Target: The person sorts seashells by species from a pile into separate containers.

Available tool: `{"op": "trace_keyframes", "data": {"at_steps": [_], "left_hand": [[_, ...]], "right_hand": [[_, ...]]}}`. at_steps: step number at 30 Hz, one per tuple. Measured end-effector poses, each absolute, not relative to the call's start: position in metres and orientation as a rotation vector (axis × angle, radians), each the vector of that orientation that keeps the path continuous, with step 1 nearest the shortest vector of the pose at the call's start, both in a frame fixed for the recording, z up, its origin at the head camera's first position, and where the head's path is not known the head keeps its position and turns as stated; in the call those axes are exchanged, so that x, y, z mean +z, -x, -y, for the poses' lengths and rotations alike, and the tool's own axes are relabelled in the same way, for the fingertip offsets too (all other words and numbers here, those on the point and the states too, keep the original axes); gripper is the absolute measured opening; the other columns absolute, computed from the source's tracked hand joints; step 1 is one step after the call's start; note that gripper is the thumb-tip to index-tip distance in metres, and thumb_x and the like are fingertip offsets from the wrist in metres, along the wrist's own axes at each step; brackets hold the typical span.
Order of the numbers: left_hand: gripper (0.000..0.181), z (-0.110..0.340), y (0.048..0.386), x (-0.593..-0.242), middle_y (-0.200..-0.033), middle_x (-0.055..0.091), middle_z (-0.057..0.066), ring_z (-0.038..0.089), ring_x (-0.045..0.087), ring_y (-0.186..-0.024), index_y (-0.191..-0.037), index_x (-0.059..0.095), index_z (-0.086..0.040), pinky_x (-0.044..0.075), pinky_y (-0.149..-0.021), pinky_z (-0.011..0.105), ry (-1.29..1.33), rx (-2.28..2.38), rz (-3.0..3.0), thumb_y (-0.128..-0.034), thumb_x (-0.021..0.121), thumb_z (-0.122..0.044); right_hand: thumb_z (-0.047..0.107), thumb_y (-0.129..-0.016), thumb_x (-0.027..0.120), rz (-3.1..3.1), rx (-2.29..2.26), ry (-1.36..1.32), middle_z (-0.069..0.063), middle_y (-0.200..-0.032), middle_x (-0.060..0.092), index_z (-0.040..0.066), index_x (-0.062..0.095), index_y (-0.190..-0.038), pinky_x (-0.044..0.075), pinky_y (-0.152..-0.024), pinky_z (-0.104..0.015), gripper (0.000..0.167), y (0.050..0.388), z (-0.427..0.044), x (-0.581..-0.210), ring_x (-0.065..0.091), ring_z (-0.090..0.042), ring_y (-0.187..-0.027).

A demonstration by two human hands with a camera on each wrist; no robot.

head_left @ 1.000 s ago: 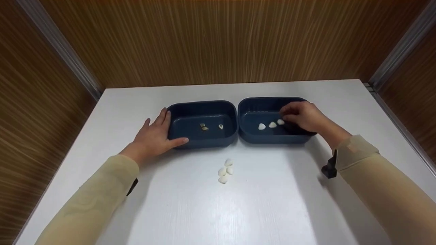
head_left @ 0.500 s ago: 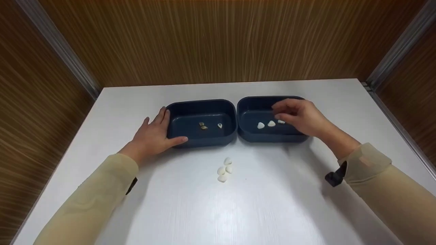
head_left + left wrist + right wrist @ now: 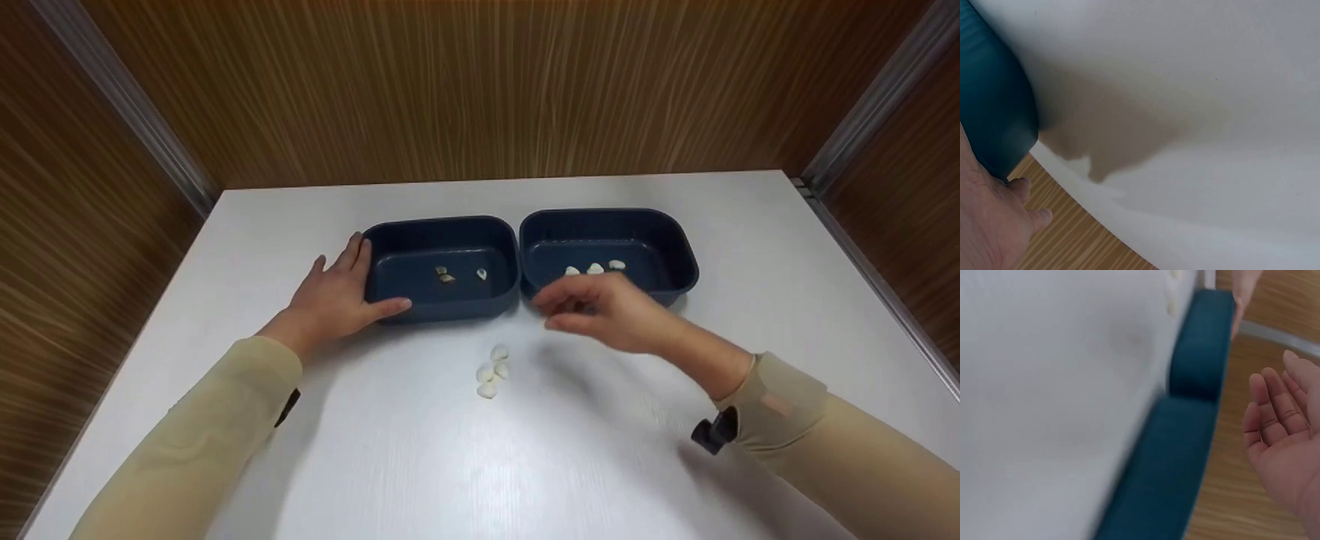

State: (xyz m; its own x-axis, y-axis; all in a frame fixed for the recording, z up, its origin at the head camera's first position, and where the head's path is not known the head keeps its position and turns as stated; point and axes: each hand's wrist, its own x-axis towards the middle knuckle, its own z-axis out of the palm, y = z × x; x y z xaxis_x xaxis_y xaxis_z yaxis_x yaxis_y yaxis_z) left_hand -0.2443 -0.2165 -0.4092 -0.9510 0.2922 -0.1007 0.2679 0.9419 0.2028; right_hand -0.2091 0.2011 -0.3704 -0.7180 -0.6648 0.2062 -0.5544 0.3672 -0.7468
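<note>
My left hand (image 3: 330, 300) rests against the left end of a dark blue bin (image 3: 450, 310), fingers spread along its side and thumb at the front rim. Two brownish shell-like pieces (image 3: 447, 278) and a paler one (image 3: 481, 274) lie in it. Above the table, before the front wall of a second blue bin (image 3: 688, 262), hovers my right hand (image 3: 611, 311), its fingers loosely bent. The right wrist view shows the right palm (image 3: 1292, 455) holding nothing. Three white shell-like pieces (image 3: 616, 265) lie in the second bin, partly behind that hand. Several more white pieces (image 3: 493, 372) lie on the table.
The two bins stand side by side on a white table (image 3: 420, 465). Wood-grain panels (image 3: 495, 90) rise behind it and along both sides. A black strap piece (image 3: 716, 431) sticks out from the right sleeve.
My right hand has come out of the right bin, moving left and toward me, and the three white pieces stay there. My left hand has kept its place.
</note>
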Motion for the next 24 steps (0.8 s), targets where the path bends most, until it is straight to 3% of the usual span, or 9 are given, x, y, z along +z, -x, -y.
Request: {"op": "trace_keyframes", "data": {"at_steps": [9,17,24], "left_hand": [[0.131,0.217,0.243,-0.408,-0.176,-0.002,0.024,0.038,0.016,-0.162,-0.167,0.002,0.006,0.007,-0.126,0.066,-0.435,0.3,-2.963,-0.0893,0.04,-0.093],[0.13,0.219,0.241,-0.408,-0.176,-0.003,0.023,0.037,0.017,-0.161,-0.167,0.002,0.005,0.008,-0.126,0.066,-0.427,0.296,-2.964,-0.0903,0.04,-0.092],[0.131,0.219,0.24,-0.407,-0.176,-0.002,0.024,0.038,0.017,-0.161,-0.167,0.003,0.006,0.008,-0.126,0.066,-0.43,0.299,-2.964,-0.0895,0.04,-0.093]], "right_hand": [[0.006,-0.097,0.078,-2.342,-1.208,1.086,-0.012,-0.107,0.078,0.002,0.076,-0.122,0.06,-0.083,-0.033,0.026,0.198,-0.179,-0.401,0.072,-0.017,-0.094],[0.003,-0.093,0.082,-2.257,-1.212,1.018,-0.008,-0.104,0.077,0.001,0.077,-0.117,0.057,-0.082,-0.025,0.025,0.194,-0.167,-0.426,0.069,-0.015,-0.092],[0.0,-0.089,0.084,-2.22,-1.208,1.011,-0.007,-0.107,0.075,0.003,0.076,-0.123,0.054,-0.083,-0.022,0.034,0.195,-0.162,-0.436,0.066,-0.017,-0.096]]}}
